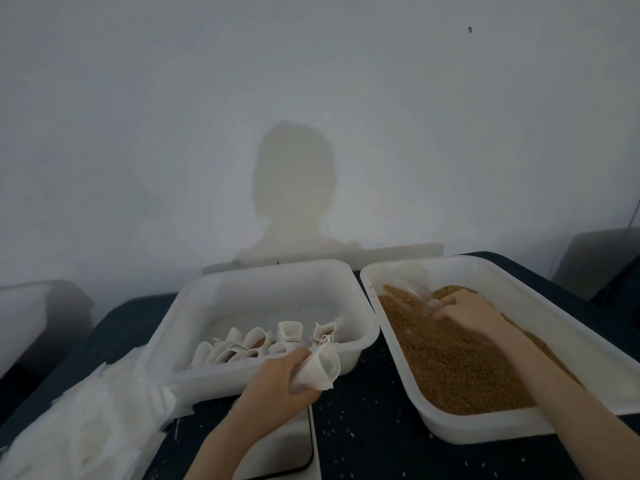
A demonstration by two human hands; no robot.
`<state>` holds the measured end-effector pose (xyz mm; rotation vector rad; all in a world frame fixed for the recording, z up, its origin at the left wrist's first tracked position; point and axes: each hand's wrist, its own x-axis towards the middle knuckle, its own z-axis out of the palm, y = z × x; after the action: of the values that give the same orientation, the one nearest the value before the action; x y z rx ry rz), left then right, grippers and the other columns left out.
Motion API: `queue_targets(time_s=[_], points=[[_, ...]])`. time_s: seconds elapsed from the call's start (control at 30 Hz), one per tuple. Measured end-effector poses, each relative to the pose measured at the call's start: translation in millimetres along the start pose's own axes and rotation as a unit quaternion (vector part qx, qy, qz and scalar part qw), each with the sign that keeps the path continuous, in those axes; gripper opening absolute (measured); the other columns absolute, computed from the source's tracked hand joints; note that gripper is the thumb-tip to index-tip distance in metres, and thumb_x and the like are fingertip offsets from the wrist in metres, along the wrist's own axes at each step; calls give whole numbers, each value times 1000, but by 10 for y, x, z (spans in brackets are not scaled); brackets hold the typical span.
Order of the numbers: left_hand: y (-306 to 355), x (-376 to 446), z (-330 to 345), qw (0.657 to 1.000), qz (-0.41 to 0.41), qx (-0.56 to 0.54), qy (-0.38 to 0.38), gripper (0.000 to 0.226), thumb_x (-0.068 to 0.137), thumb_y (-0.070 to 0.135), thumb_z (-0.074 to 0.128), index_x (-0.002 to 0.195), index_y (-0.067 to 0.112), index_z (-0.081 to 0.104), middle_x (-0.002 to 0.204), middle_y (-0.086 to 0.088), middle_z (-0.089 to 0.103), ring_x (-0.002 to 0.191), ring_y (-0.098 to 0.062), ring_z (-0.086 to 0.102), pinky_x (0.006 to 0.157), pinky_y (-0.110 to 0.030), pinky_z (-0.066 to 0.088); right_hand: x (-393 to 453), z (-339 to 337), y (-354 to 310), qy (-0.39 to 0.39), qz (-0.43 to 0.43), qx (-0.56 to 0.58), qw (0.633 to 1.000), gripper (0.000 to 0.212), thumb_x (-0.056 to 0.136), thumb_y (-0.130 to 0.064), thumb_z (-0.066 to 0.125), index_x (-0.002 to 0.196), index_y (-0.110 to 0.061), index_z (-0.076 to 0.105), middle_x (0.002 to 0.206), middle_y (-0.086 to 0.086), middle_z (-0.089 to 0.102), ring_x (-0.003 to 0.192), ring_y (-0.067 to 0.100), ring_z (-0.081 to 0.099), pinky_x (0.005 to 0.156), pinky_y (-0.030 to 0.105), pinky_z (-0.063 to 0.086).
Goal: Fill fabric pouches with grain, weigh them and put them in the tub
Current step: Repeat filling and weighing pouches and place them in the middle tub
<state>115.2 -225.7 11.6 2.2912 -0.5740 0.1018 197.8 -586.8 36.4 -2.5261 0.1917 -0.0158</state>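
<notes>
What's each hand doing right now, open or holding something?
Left hand: closed, gripping an empty fabric pouch.
Right hand: closed on a clear scoop in the grain.

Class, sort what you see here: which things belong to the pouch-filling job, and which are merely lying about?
Belongs to the job:
- empty pouch in left hand
- clear scoop in right hand
- grain tub
- tub of filled pouches
- scale
- spare pouch pile

Lying about:
- spilled grains
- dark box

left hand (277, 379) gripping pouch (320, 370), right hand (467, 311) scooping grain (450, 358)
</notes>
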Motion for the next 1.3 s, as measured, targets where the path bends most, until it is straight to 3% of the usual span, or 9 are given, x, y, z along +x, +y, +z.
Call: queue_targets(time_s=[0.17, 0.27, 0.33, 0.4, 0.6, 0.8, 0.93, 1.0, 1.3], points=[[-117, -86, -169, 999, -31, -19, 31, 25, 74, 51, 64, 96, 42, 57, 86, 17, 63, 79, 2, 59, 64, -15, 46, -141, -85, -330, 38, -94, -4, 995, 24, 81, -52, 64, 85, -29, 72, 71, -2, 71, 56, 8, 61, 60, 24, 49], [-192, -149, -281, 997, -52, 11, 57, 32, 73, 57, 61, 103, 48, 54, 89, 16, 63, 86, 4, 58, 71, -17, 50, -307, -92, -640, -16, -169, 60, 984, 22, 84, -38, 69, 102, -26, 73, 69, -12, 70, 53, -3, 57, 57, 15, 44], [-224, -182, -356, 994, -68, 44, 75, 41, 70, 64, 55, 108, 48, 52, 91, 21, 61, 85, 7, 56, 71, -14, 49, -431, -89, -845, -88, -220, 86, 968, 24, 85, -26, 70, 109, -24, 71, 72, -5, 71, 59, 11, 62, 60, 21, 50], [-262, -208, -421, 992, -81, 52, 83, 41, 70, 63, 53, 106, 44, 53, 92, 18, 60, 84, 4, 56, 71, -18, 48, -547, -63, -1018, -166, -255, 104, 947, 23, 84, -20, 72, 103, -33, 72, 73, 11, 69, 63, 32, 56, 63, 36, 48], [-399, -306, -592, 987, -124, 64, 80, 36, 76, 54, 61, 107, 36, 56, 92, 13, 64, 85, -3, 60, 77, -32, 54, -680, 112, -1263, -281, -291, 58, 913, 25, 80, -23, 74, 93, -44, 74, 60, -8, 59, 56, 10, 45, 53, 15, 36], [-431, -364, -652, 988, -105, 100, 45, 42, 81, 48, 63, 120, 33, 52, 106, 15, 62, 92, -5, 59, 83, -32, 52, -719, 227, -1399, -291, -307, 50, 905, 30, 82, -19, 72, 78, -49, 72, 60, 5, 49, 56, 19, 35, 58, 30, 29], [-428, -354, -620, 988, -74, 131, 35, 47, 81, 51, 62, 122, 31, 52, 110, 19, 54, 94, -2, 55, 78, -21, 46, -765, 257, -1508, -306, -305, 30, 901, 37, 82, -13, 72, 68, -48, 70, 55, -24, 56, 52, 8, 39, 55, 15, 32], [-428, -338, -596, 987, -63, 142, 33, 52, 79, 55, 60, 124, 33, 50, 115, 18, 52, 98, -3, 55, 83, -24, 48, -782, 287, -1545, -309, -305, 9, 901, 38, 82, -12, 71, 69, -48, 70, 56, -35, 54, 57, 16, 37, 58, 22, 33], [-445, -357, -583, 988, -59, 140, 3, 64, 73, 59, 58, 131, 39, 40, 115, 20, 49, 97, 0, 51, 84, -22, 48, -774, 422, -1589, -322, -300, 0, 898, 23, 81, -17, 73, 88, -39, 68, 67, 9, 47, 62, 21, 37, 65, 32, 32]])
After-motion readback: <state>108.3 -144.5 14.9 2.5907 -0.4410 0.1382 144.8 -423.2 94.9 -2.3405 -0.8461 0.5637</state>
